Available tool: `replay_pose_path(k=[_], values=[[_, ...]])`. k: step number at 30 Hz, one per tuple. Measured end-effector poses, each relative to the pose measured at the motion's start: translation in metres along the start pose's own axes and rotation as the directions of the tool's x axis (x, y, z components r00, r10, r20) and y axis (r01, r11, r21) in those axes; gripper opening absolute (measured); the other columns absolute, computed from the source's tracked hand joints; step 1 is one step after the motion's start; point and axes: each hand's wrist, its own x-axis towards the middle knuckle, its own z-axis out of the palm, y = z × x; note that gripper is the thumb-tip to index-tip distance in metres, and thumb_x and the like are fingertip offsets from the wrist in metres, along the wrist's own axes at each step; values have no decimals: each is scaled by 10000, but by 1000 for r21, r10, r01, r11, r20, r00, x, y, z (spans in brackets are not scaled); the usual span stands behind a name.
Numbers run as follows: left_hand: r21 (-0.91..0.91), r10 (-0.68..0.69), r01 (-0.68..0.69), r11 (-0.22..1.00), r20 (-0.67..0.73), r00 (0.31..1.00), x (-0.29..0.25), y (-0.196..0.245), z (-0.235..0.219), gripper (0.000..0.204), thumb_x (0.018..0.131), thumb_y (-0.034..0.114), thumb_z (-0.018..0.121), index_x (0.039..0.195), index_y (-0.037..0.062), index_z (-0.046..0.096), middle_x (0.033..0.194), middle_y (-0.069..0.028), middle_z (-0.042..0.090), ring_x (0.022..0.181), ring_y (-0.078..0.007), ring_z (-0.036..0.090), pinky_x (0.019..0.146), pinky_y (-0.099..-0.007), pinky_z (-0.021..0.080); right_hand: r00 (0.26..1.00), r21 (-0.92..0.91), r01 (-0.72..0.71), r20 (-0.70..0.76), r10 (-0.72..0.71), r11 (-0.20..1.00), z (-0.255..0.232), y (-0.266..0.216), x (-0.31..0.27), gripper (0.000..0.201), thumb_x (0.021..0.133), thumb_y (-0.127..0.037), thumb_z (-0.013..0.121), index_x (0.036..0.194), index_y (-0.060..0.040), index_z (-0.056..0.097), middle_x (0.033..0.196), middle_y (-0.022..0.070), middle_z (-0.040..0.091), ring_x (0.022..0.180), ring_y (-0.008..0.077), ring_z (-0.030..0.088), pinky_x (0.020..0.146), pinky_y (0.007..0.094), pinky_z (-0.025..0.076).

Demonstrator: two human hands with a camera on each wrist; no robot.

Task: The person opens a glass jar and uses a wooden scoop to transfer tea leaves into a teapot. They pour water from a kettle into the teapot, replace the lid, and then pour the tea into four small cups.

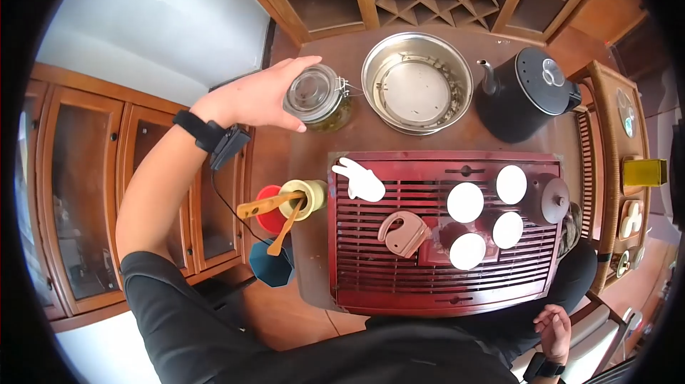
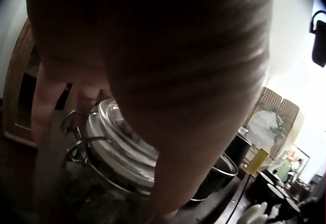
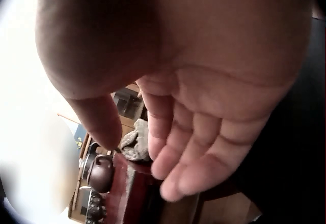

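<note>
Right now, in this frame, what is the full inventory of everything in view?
Table: one, brown, centre
Glass jar: one, clear, far left on table
Metal basin: one, silver, right of jar
Kettle: one, black, far right
Slatted tray: one, red, nearer
White figure: one, on tray
Clay piece: one, brown, on tray
Cups: four, white from above, on tray
Teapot: one, dark brown, tray's right
Pot: one, yellow, left of tray
Wooden tools: two, in pot
Container: one, red, beside pot
Bin: one, teal, lower left
Cloth: one, greyish, beside tray
Rack: one, brown, right
Box: one, yellow, at rack
Cabinets: several, brown, left and far
Left hand: one, gripping jar
Right hand: one, lower right
</note>
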Motion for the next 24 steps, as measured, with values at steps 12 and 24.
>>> replay_pose_path(k=[12, 24], values=[[149, 88, -67, 987, -138, 986, 9, 1, 12, 949, 680, 232, 881, 1464, 49, 380, 1407, -197, 508, 1307, -359, 505, 1103, -416, 433, 999, 172, 33, -13, -31, 984, -36, 26, 13, 395, 1072, -291, 533, 1302, 29, 509, 837, 137, 674, 717, 252, 715, 618, 329, 605], [146, -55, 127, 981, -418, 907, -72, 30, -58, 958, 666, 149, 845, 1502, 66, 386, 1440, -159, 499, 1385, -300, 458, 1174, -387, 353, 996, 144, 88, -43, -83, 986, -20, 28, 16, 241, 1070, -178, 513, 1207, 7, 586, 776, 103, 674, 658, 215, 689, 605, 314, 582]])
